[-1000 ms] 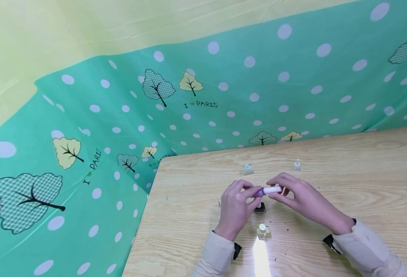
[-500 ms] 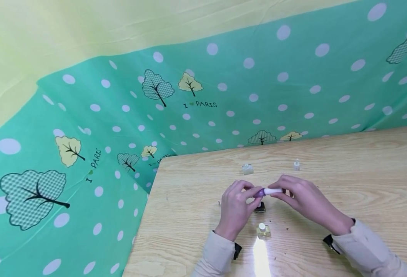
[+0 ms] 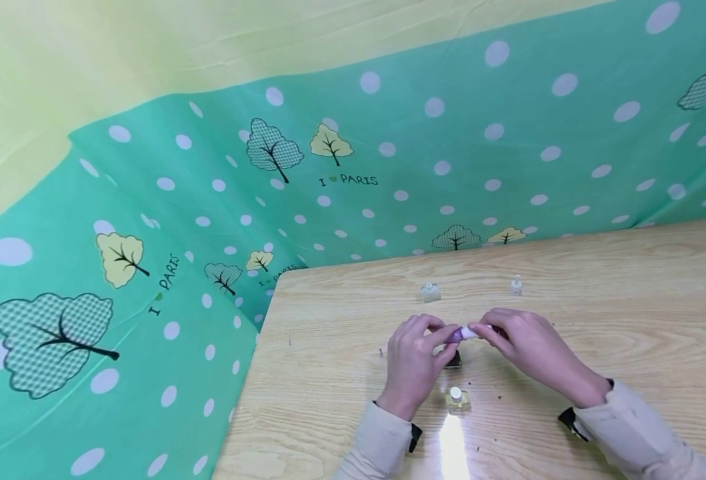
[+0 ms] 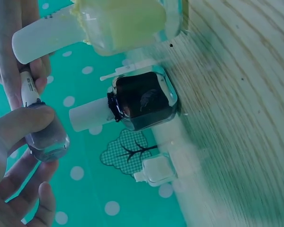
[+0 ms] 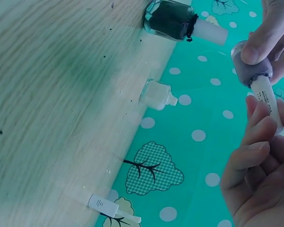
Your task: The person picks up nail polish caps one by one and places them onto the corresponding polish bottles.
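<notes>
My left hand point(image 3: 414, 360) pinches a purple nail polish bottle point(image 4: 47, 135) by its glass body, between thumb and fingers. The bottle is tilted, its long white cap point(image 5: 265, 94) pointing toward my right hand point(image 3: 523, 343). The thumb and fingers of that right hand grip the cap, which sits against the bottle's neck and carries small printed text. Both hands are raised over the table. Below them stands a dark nail polish bottle point(image 4: 144, 99) with a white cap, partly hidden by the left hand in the head view. A yellow nail polish bottle point(image 3: 457, 400), white-capped, stands nearer the front.
Farther back on the wooden table point(image 3: 329, 320) stand a small clear bottle point(image 3: 430, 292) with a short bare neck and a slim white piece point(image 3: 516, 285) with a narrow top. Dark specks dot the wood. A green dotted cloth point(image 3: 377, 160) hangs behind and left.
My right fingers have turned and moved farther over the white cap, so less of it shows. The left hand keeps its hold on the purple bottle, shifting very slightly right.
</notes>
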Tool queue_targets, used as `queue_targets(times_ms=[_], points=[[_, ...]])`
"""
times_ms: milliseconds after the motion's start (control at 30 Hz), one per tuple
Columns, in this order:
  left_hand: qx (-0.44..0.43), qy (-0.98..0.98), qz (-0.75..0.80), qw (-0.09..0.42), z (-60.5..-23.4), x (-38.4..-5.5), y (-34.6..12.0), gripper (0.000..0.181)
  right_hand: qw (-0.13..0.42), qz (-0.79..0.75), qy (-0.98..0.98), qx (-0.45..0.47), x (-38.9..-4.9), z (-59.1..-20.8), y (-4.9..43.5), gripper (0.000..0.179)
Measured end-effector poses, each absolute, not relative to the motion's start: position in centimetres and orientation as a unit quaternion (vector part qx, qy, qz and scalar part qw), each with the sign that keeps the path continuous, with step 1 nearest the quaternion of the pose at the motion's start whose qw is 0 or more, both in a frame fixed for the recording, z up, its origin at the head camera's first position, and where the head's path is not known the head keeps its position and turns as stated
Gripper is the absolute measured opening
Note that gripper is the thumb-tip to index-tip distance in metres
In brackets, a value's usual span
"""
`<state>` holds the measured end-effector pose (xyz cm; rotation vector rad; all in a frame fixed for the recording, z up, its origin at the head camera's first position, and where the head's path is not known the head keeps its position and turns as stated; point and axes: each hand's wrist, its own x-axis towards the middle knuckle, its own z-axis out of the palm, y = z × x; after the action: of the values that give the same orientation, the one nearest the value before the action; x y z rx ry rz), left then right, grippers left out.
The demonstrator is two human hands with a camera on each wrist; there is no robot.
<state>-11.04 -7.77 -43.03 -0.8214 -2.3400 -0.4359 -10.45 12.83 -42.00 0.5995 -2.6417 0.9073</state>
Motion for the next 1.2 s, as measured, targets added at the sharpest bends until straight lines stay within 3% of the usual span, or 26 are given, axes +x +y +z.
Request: queue_targets(times_ms=[433,900,1200], points=[[-0.297,-0.892,-0.184,0.287,-43.4,-11.5,-8.0,0.015,0.099,0.339,-0.914,0.2,-10.5,-42.0,12.3,0.02],[-0.279,-0.894,-0.217,0.274,-43.4,-12.4,-8.4,0.019,0.137,0.339,-0.901,0.234,-10.9,-41.4,12.2,0.016],[-0.262,-0.901,-0.24,0.25,-43.5,-13.2,-8.6,0.023,0.121,0.356,-0.899,0.225,-11.2,-41.7,12.8,0.005]])
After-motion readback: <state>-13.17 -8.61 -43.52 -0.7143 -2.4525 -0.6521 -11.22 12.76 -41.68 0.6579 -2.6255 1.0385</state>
